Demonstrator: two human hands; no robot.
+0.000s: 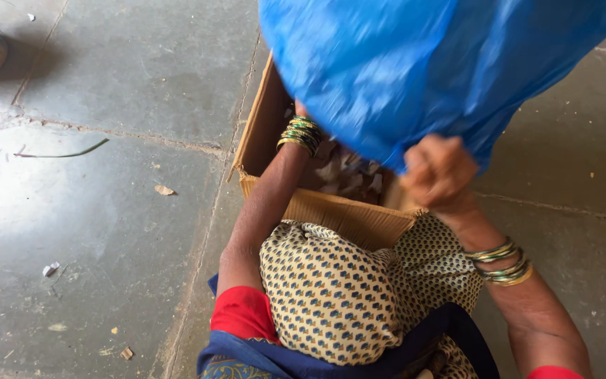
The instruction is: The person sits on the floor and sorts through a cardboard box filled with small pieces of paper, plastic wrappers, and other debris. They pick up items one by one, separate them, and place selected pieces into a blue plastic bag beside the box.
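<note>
Right hand [438, 172], centre frame, clenches the blue plastic bag [415, 63] over the cardboard box [345, 217]. Left hand is hidden behind the bag; its grip cannot be told. Keep the bag mouth inside the box walls.

The big blue bag [415, 63] was thin plastic film, glossy and creased, and the open brown box [345, 217] was matt corrugated cardboard with a ribbed cut edge. The gold and green bangles [300, 134] on the wrist looked like hard, shiny metal or glass. The cream printed garment [331, 295] was soft matt cloth, and the grey stone floor [120, 175] was dull, rough and gritty.
</note>
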